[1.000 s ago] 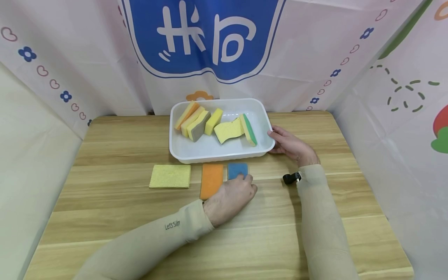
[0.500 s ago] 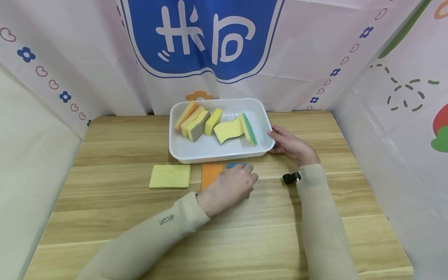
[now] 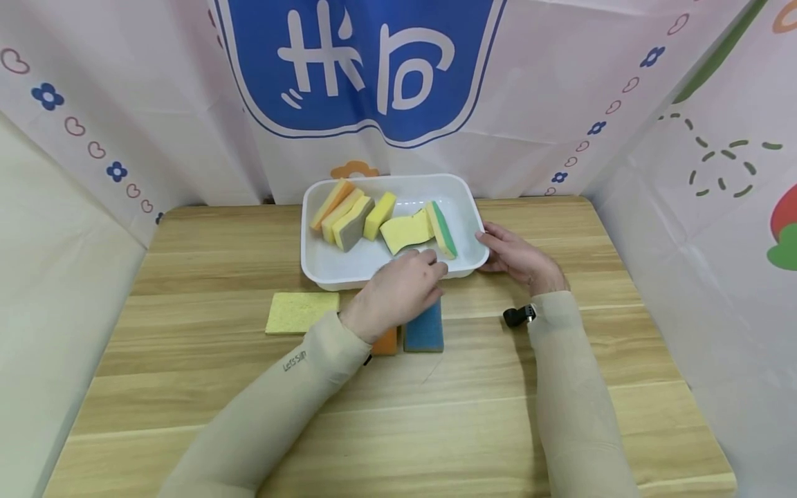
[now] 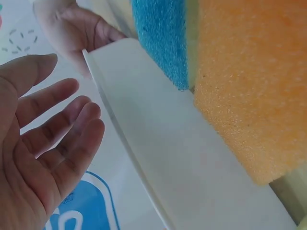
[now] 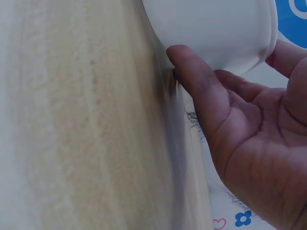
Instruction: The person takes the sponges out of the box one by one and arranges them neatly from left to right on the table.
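A white plastic tub (image 3: 336, 266) stands at the back of the table with several sponges in it. My right hand (image 3: 513, 256) holds its right end, the thumb on the rim and the other fingers against the outer wall in the right wrist view. Over the tub's front rim is my left hand (image 3: 398, 287), its fingers loosely bent with nothing between them, as the left wrist view confirms. Below that hand lie a blue sponge (image 3: 425, 330) and an orange sponge (image 3: 386, 342), the latter mostly covered by the wrist. A pale yellow sponge (image 3: 299, 311) lies further left.
Inside the tub, orange, yellow and grey sponges (image 3: 351, 225) lean at the left. A curved yellow sponge (image 3: 405, 229) and a green-backed sponge (image 3: 442, 232) sit at the right. A printed cloth (image 3: 510, 124) hangs behind the wooden table (image 3: 486, 429).
My left hand has left the blue sponge and moved up and away to the tub's front rim. The blue sponge now shows almost whole. My right hand has stayed on the tub.
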Demonstrator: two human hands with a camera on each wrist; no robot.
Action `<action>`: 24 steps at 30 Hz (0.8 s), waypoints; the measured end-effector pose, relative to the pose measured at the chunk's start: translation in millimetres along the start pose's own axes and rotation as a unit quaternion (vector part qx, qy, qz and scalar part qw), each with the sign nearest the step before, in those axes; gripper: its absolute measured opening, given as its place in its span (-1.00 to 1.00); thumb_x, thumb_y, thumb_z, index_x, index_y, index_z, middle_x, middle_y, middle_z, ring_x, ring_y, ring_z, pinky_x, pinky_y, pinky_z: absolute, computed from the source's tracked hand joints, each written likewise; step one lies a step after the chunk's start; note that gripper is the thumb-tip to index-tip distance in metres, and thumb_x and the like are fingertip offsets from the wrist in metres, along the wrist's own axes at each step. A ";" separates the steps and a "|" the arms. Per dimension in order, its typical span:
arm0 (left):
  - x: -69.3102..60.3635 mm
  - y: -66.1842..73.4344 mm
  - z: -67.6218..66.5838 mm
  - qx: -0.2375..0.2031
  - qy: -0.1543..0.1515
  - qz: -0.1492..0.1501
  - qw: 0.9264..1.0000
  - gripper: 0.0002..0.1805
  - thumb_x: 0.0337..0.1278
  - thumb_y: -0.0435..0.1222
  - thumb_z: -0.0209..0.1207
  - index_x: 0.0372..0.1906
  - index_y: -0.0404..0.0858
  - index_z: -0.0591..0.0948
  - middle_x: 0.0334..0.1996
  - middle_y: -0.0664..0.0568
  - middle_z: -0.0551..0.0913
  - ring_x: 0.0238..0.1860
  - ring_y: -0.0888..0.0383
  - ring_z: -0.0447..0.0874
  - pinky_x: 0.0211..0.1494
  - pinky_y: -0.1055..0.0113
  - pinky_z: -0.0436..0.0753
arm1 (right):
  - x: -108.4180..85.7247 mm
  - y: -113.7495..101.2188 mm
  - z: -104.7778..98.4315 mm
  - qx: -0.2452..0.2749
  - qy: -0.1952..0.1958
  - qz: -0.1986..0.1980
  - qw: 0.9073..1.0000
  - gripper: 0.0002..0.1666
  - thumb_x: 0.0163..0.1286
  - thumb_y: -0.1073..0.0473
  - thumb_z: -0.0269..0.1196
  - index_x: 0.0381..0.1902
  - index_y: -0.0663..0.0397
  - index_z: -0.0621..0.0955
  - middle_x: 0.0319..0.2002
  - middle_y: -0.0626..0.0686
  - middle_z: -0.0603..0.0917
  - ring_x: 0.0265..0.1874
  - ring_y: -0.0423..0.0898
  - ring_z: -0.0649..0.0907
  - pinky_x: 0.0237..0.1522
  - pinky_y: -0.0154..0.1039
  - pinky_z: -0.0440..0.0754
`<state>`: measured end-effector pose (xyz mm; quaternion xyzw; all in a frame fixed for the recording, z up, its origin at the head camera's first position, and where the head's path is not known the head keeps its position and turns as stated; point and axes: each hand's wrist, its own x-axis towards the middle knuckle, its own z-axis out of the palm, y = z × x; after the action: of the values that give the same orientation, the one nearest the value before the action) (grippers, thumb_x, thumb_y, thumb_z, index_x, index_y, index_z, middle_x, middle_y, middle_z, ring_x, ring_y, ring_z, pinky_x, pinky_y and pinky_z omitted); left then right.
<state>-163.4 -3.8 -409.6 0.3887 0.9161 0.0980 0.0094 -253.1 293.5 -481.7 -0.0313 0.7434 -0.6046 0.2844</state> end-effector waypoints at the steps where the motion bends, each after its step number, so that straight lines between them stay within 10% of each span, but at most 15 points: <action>1: 3.0 -1.8 -0.5 -0.004 0.002 -0.005 1.000 -0.69 0.73 -0.14 0.42 0.25 -0.27 0.82 0.07 -0.09 0.83 0.02 -0.04 0.84 0.17 0.09 0.90 | -0.2 0.1 -0.2 0.000 0.003 0.002 1.000 -0.12 0.99 -0.19 -0.01 1.00 -0.08 0.00 0.81 0.34 0.41 0.66 0.26 0.62 0.60 0.10 0.75; 24: 53.8 -14.5 12.7 -0.022 -0.023 -0.113 0.993 -0.46 0.90 -0.04 0.18 0.64 -0.25 0.61 0.25 -0.24 0.83 0.08 -0.09 0.88 0.19 0.05 0.94 | 1.4 1.4 -0.2 0.009 0.002 0.006 1.000 -0.13 0.99 -0.18 -0.01 1.00 -0.10 0.01 0.81 0.31 0.42 0.67 0.25 0.60 0.52 -0.01 0.83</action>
<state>-210.0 27.0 -421.6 0.2847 0.9512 0.1079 0.0498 -254.0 293.5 -483.5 -0.0228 0.7386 -0.6099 0.2864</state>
